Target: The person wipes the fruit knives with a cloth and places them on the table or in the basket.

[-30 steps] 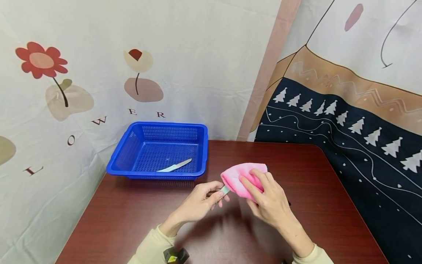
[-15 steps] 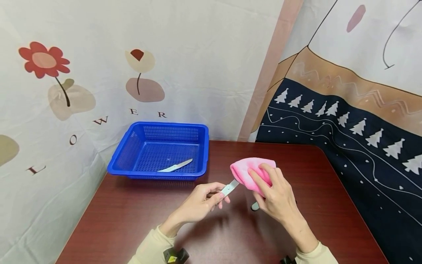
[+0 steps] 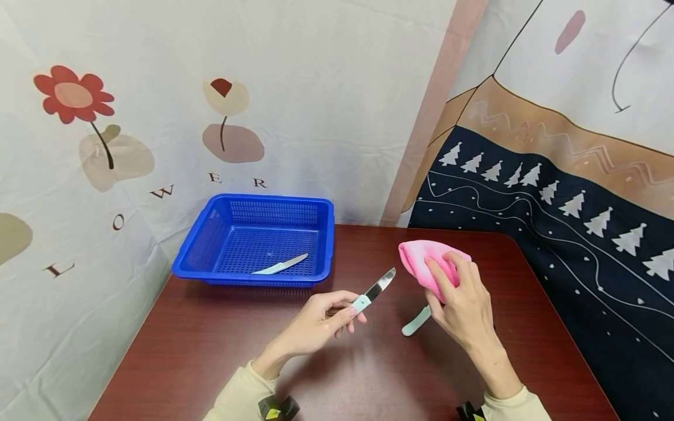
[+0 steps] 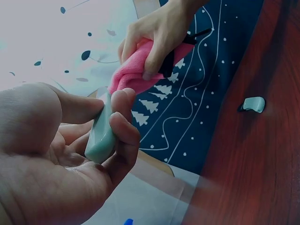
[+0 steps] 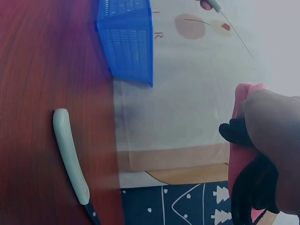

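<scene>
In the head view, my left hand grips a knife by its pale green handle, the bare blade slanting up to the right. My right hand holds a folded pink cloth between thumb and fingers, just beyond the blade's tip. In the left wrist view, thumb and fingers close around the knife handle. Below my right hand, a second pale green handle lies on the table. The right wrist view shows a dark metal piece at that handle's end; the rest is out of frame.
A blue perforated basket stands at the back left of the dark red wooden table. Inside it lies another knife with a pale handle. Printed cloth hangings rise behind the table and along its right side.
My right hand has drawn the pink cloth off the blade, up and to the right, baring the knife. More of the handle on the table now shows. My left hand stays nearly in place.
</scene>
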Action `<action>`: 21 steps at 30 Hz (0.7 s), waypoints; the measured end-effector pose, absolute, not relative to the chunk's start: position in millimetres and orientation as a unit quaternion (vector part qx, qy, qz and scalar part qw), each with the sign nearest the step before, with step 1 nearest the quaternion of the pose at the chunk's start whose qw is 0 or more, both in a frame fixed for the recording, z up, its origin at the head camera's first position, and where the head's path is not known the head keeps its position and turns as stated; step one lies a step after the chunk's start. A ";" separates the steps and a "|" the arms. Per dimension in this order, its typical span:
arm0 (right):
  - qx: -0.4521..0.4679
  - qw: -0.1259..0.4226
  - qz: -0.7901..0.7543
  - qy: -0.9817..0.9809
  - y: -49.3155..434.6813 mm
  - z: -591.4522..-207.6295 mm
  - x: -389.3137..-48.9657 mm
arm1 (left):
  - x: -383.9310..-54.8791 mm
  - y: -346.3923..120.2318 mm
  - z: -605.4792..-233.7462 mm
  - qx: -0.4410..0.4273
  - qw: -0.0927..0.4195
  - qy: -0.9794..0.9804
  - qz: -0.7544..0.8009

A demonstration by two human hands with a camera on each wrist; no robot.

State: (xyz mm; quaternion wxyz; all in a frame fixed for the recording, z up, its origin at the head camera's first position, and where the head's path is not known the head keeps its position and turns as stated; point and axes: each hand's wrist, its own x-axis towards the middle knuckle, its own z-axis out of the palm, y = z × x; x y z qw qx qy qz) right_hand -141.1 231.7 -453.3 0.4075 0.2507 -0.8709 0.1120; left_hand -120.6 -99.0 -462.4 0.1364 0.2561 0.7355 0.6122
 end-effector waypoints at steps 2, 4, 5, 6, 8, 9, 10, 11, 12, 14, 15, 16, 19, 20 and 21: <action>0.246 0.406 0.117 -0.872 232.7 -454.2 -140.4 | -120.8 -99.3 -462.1 0.257 0.133 0.736 0.612; 0.246 0.414 0.129 -0.867 231.9 -454.9 -140.3 | -121.0 -99.2 -462.1 0.256 0.129 0.737 0.612; 0.248 0.419 0.137 -0.863 231.1 -455.2 -140.3 | -121.1 -99.0 -462.0 0.255 0.127 0.737 0.613; 0.251 0.424 0.144 -0.858 230.0 -455.2 -140.3 | -121.3 -98.8 -462.0 0.254 0.124 0.737 0.614; 0.257 0.437 0.157 -0.848 227.3 -454.9 -140.3 | -121.4 -98.2 -461.9 0.250 0.119 0.737 0.617; 0.261 0.441 0.161 -0.843 225.8 -454.4 -139.9 | -121.6 -98.0 -461.9 0.247 0.116 0.737 0.619; 0.264 0.445 0.163 -0.840 224.2 -453.9 -139.5 | -121.6 -97.7 -461.7 0.244 0.114 0.736 0.621; 0.269 0.450 0.165 -0.835 222.6 -453.3 -139.3 | -121.6 -97.5 -461.6 0.241 0.112 0.737 0.622; 0.274 0.454 0.166 -0.832 220.9 -452.7 -138.7 | -121.7 -97.2 -461.5 0.238 0.110 0.737 0.623; 0.287 0.459 0.164 -0.824 216.8 -451.2 -137.2 | -121.8 -96.7 -460.9 0.233 0.107 0.737 0.625; 0.296 0.461 0.162 -0.821 214.4 -450.4 -136.3 | -122.0 -96.3 -460.5 0.231 0.105 0.737 0.626; 0.307 0.463 0.163 -0.815 211.8 -449.7 -135.7 | -122.1 -95.8 -460.0 0.228 0.103 0.738 0.626; 0.342 0.463 0.159 -0.802 202.6 -449.1 -132.7 | -122.8 -94.5 -459.0 0.222 0.100 0.741 0.626; 0.355 0.461 0.158 -0.798 199.2 -449.3 -131.5 | -123.0 -94.0 -458.8 0.221 0.099 0.743 0.624; 0.367 0.459 0.157 -0.794 195.6 -450.0 -130.5 | -123.3 -93.5 -458.6 0.220 0.098 0.745 0.622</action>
